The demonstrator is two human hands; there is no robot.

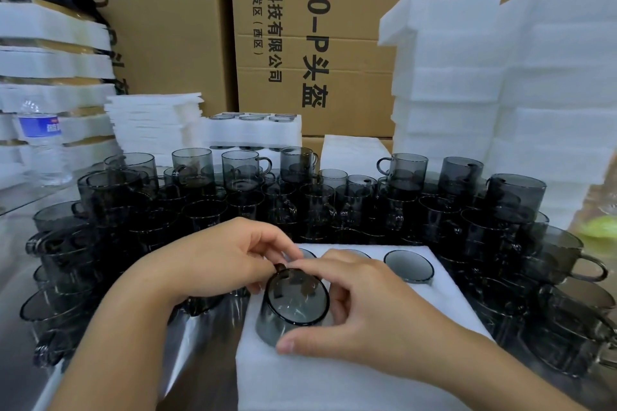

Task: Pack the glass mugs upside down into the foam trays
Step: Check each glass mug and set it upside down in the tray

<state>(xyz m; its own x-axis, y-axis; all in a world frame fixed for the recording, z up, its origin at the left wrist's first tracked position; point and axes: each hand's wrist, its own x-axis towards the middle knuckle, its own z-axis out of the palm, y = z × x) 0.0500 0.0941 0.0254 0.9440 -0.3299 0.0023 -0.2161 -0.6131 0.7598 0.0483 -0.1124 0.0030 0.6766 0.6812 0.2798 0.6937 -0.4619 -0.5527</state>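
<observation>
Smoky grey glass mug [293, 300] (tilted, base up).

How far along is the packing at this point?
Done: the front foam tray holds one inverted mug in its back row, with two more partly hidden beside it. A filled tray sits further back.
In hand: the left hand and right hand hold a tilted glass mug at the tray's front, not yet seated.
Left: many loose mugs surround the tray.
</observation>
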